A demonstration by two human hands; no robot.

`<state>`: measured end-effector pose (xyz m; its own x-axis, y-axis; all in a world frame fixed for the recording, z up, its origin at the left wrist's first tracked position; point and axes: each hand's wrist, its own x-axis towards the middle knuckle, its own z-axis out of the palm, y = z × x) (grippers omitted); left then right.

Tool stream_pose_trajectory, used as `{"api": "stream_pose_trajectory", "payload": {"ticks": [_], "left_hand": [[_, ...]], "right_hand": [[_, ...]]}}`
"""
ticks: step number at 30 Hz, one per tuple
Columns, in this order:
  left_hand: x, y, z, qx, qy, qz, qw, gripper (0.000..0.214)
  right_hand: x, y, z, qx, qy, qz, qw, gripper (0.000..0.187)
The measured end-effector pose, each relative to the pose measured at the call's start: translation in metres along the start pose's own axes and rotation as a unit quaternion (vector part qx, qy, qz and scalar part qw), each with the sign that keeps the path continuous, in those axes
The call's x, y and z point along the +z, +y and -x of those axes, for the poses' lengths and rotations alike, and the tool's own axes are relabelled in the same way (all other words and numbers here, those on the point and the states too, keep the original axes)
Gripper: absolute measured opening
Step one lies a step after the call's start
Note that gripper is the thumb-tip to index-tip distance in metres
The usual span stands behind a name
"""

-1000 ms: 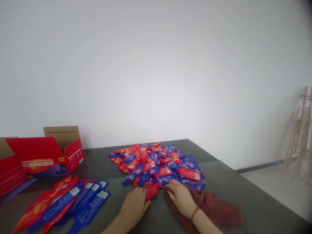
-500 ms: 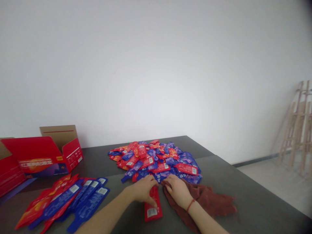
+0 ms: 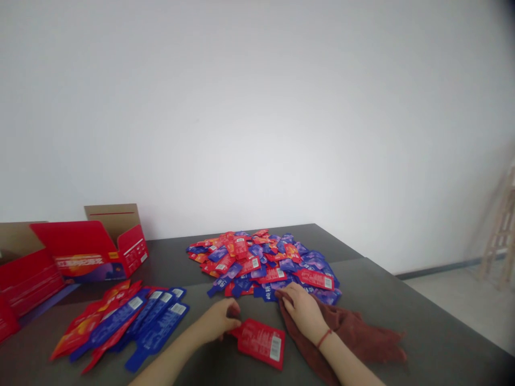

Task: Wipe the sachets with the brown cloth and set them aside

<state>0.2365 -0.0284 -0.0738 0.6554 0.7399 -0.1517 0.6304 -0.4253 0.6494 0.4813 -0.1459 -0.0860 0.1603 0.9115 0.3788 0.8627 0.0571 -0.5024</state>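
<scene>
Your left hand has drawn the red packet clear of the pile. It lies flat, its corner pinched in your curled fingers. Your right hand rests spread on the cloth.

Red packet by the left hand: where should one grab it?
Pinch the red packet at its narrow end, coming from the left, where the left hand meets it. It lies flat on the table, so that slim tip probably lifts easiest.
</scene>
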Motion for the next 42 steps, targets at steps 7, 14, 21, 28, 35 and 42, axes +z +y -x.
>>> {"api": "stream_pose_trajectory", "payload": {"ticks": [7, 14, 21, 28, 35, 42], "left_hand": [[0.025, 0.009, 0.004, 0.015, 0.055, 0.079, 0.995, 0.035], [0.018, 0.0, -0.006, 0.047, 0.192, 0.068, 0.978, 0.026], [0.032, 0.005, 0.01, 0.17, 0.168, -0.066, 0.969, 0.02], [0.022, -0.007, 0.006, 0.149, 0.161, -0.114, 0.969, 0.025], [0.025, -0.016, -0.002, 0.155, 0.145, -0.107, 0.971, 0.026], [0.024, -0.011, 0.003, 0.164, 0.151, -0.109, 0.969, 0.023]], "right_hand": [[0.0, 0.0, -0.001, 0.009, 0.007, 0.008, 1.0, 0.03], [-0.009, 0.004, 0.0, 0.005, 0.055, -0.005, 0.998, 0.031], [0.012, -0.017, 0.005, -0.012, -0.023, 0.054, 0.998, 0.026], [0.015, -0.027, 0.002, -0.003, -0.056, 0.145, 0.988, 0.024], [0.046, -0.075, -0.021, -0.054, -0.103, 0.161, 0.98, 0.023], [0.049, -0.078, -0.008, -0.098, -0.137, 0.112, 0.979, 0.026]]}}
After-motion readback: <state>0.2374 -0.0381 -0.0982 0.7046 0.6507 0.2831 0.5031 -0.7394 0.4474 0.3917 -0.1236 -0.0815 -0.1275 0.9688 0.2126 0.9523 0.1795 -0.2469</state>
